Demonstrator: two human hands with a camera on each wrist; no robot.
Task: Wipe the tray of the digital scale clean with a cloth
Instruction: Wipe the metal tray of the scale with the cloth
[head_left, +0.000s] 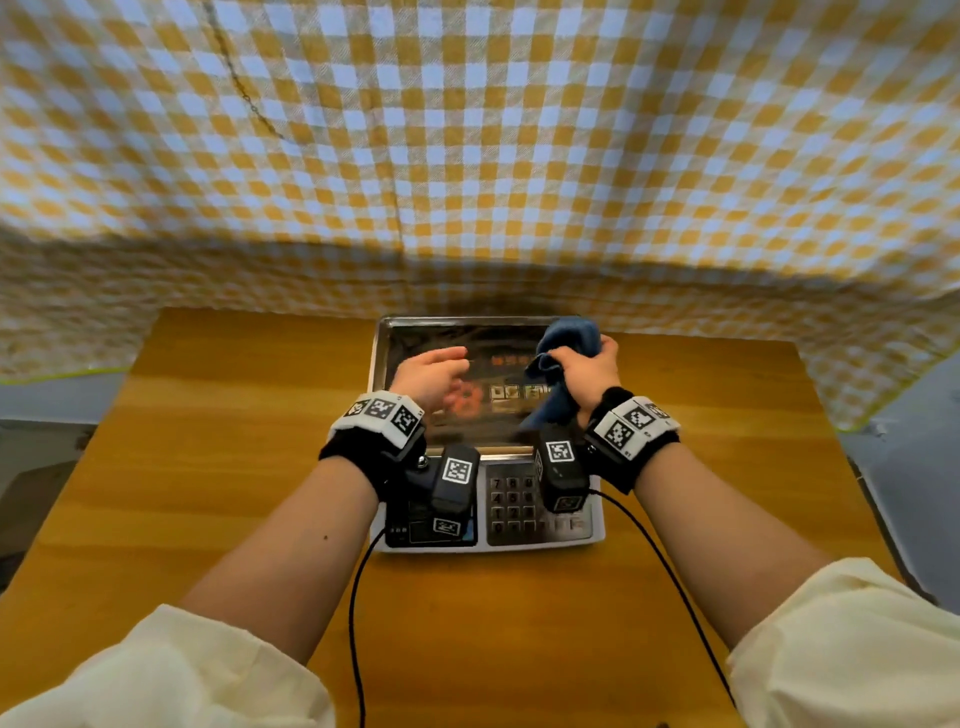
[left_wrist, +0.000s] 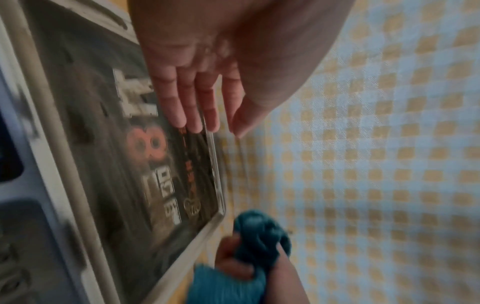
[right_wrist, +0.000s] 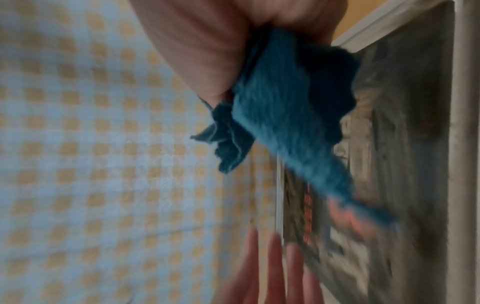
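Observation:
A digital scale (head_left: 540, 512) with a keypad stands on the wooden table, its shiny steel tray (head_left: 382, 343) at the far end, printed film on its surface. My right hand (head_left: 589, 371) grips a bunched blue cloth (head_left: 566, 343) over the tray's right side; a tail of cloth hangs down toward the tray. The right wrist view shows the cloth (right_wrist: 285, 115) bulging from my fist beside the tray (right_wrist: 405, 144). My left hand (head_left: 431, 371) hovers over the tray's left half with straight fingers (left_wrist: 187, 98) held together, holding nothing; contact with the tray (left_wrist: 85, 123) cannot be told.
The wooden table (head_left: 218, 467) runs left and right of the scale. A yellow-and-white checked cloth (head_left: 467, 156) hangs as a backdrop right behind the tray. Two black cables (head_left: 356, 613) trail from my wrists across the near table.

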